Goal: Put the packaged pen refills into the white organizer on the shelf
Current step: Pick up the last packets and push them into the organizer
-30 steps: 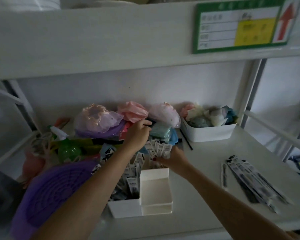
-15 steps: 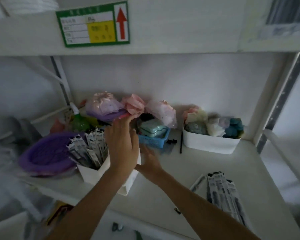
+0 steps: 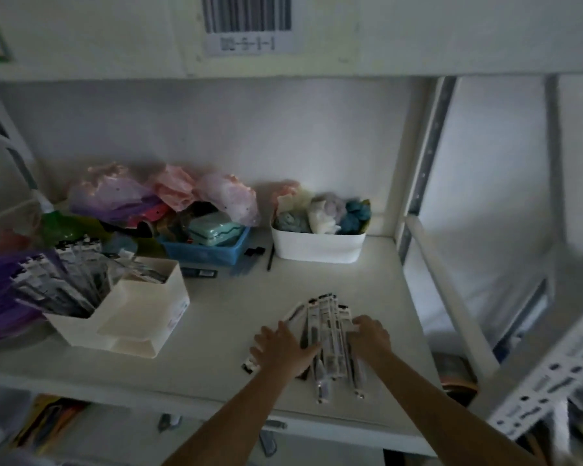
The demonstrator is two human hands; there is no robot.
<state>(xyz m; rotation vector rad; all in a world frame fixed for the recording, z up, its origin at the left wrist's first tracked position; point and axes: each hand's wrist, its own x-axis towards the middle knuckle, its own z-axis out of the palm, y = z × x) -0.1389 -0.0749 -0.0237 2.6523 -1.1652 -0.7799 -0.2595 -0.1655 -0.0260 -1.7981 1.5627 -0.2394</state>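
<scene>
A loose pile of packaged pen refills [image 3: 329,334] lies on the white shelf [image 3: 216,331], near its front edge. My left hand [image 3: 281,348] rests flat on the pile's left side with fingers spread. On the pile's right side my right hand [image 3: 371,336] curls its fingers against the packs. The white organizer [image 3: 138,314] stands at the left, tilted, with several refill packs [image 3: 61,284] sticking out of its rear compartment. Its front tray holds nothing.
Behind stand a blue basket [image 3: 206,250] with a mint case, a white bin [image 3: 317,247] of soft items, and pastel fabric bundles [image 3: 169,193]. A purple dish [image 3: 0,297] and a green spray bottle [image 3: 56,223] crowd the left. A shelf post [image 3: 424,163] rises at right.
Both hands have left the organizer and moved right and forward onto the loose refill pile. The view has swung right, so the organizer now appears at the left.
</scene>
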